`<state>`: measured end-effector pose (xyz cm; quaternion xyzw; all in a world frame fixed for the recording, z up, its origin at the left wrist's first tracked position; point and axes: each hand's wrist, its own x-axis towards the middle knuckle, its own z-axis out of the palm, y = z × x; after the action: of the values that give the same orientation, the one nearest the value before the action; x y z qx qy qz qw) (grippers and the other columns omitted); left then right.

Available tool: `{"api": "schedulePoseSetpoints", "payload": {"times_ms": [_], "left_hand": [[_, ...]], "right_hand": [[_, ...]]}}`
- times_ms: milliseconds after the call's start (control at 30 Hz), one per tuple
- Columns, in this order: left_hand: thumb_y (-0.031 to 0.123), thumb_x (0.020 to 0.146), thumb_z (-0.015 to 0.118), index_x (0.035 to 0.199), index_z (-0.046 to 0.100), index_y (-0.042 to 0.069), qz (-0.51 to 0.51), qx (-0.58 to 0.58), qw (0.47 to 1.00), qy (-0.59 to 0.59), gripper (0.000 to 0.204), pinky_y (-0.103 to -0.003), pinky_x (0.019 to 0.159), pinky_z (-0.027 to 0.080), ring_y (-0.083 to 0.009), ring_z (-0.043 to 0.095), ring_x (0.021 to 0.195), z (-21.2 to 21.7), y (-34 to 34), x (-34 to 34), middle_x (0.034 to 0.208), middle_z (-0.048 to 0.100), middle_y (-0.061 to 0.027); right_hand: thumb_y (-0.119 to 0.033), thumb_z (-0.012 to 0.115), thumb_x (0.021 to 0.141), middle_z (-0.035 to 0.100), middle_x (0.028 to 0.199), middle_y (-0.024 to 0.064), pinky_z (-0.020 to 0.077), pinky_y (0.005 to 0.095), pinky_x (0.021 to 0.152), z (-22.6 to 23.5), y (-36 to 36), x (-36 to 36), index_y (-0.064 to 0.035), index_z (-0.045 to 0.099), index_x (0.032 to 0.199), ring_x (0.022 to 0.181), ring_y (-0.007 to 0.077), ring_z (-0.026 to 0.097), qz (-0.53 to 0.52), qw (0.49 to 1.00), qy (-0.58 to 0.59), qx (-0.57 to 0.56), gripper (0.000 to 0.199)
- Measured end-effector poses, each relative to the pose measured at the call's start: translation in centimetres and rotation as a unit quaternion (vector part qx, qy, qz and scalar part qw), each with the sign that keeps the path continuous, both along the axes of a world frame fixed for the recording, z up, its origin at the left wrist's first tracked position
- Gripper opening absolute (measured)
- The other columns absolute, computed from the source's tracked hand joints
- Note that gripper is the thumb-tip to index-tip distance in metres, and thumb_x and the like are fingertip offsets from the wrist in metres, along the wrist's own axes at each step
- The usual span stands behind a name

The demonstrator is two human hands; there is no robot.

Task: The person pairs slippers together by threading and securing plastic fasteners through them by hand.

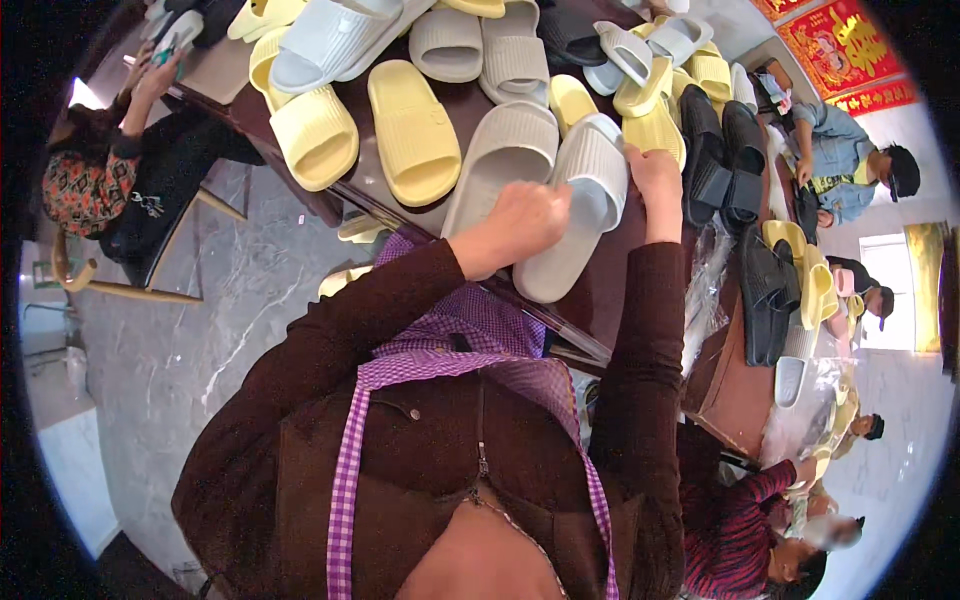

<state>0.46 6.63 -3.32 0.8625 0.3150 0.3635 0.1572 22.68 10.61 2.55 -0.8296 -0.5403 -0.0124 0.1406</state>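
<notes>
Grey ribbed plastic slipper (560, 268) with a broad strap lies aslant in the centre of the frame, toe pointing up, over the edge of the dark red-brown table (610, 275). The left hand (515, 228) is curled into a loose fist at its left side; whether it pinches anything is hidden. The right hand (655, 172) has its fingers bent in at the right edge of the strap, apparently gripping that rim.

As far as shown, the strap already spans the sole, and the slipper is not yet free of the hands; what remains to be done on it cannot be told.

Just left lies a matching wide grey slipper (500, 150), then a yellow ribbed slipper (415, 135), both whole. Pale blue slippers (325, 45) sit in the upper left, black cross-strap slippers (705, 165) at right of centre; which of these are finished is unclear.
</notes>
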Motion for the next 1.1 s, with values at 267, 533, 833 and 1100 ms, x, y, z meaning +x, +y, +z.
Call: {"api": "schedulePoseSetpoints", "payload": {"times_ms": [267,533,833,1100], "left_hand": [[0.011,0.072,0.059,0.075,0.054,0.004,-0.042,0.152,0.984,-0.081,0.01,-0.039,0.062,0.046,-0.0279,0.057,0.066,-0.4,1.7,-1.1,0.07,0.056,-0.0106],[0.01,0.072,0.062,0.093,0.053,0.005,-0.074,0.116,0.988,-0.071,0.023,-0.038,0.073,0.045,-0.0277,0.055,0.082,-0.5,1.8,-3.2,0.087,0.054,-0.011],[0.011,0.068,0.068,0.098,0.052,0.005,-0.129,0.128,0.98,-0.087,0.034,-0.037,0.083,0.045,-0.0299,0.054,0.092,0.3,2.7,-4.1,0.093,0.053,-0.0121],[0.012,0.07,0.068,0.102,0.052,0.003,-0.179,0.105,0.977,-0.054,0.037,-0.039,0.082,0.044,-0.0305,0.052,0.092,0.2,4.0,-4.1,0.094,0.051,-0.0128]], "right_hand": [[-0.029,0.058,0.077,0.064,0.086,0.0238,0.0476,0.0455,0.078,-0.5,1.1,0.4,0.0013,0.068,0.08,0.086,0.0386,0.061,0.025,0.999,-0.037,-0.028,0.032],[-0.019,0.058,0.079,0.065,0.079,0.0186,0.0484,0.0386,0.071,2.3,3.1,-2.4,0.0007,0.065,0.085,0.077,0.0316,0.062,0.125,0.969,0.056,0.206,0.022],[-0.012,0.061,0.08,0.062,0.078,0.0012,0.0447,0.0258,0.065,1.1,8.4,-6.7,-0.0014,0.064,0.086,0.072,0.0118,0.056,0.352,0.9,0.258,0.017,0.013],[-0.011,0.061,0.075,0.063,0.077,0.0025,0.0437,0.0265,0.07,-1.0,11.3,-8.4,0.0009,0.064,0.082,0.071,0.0121,0.053,0.316,0.905,0.236,-0.162,0.014]]}}
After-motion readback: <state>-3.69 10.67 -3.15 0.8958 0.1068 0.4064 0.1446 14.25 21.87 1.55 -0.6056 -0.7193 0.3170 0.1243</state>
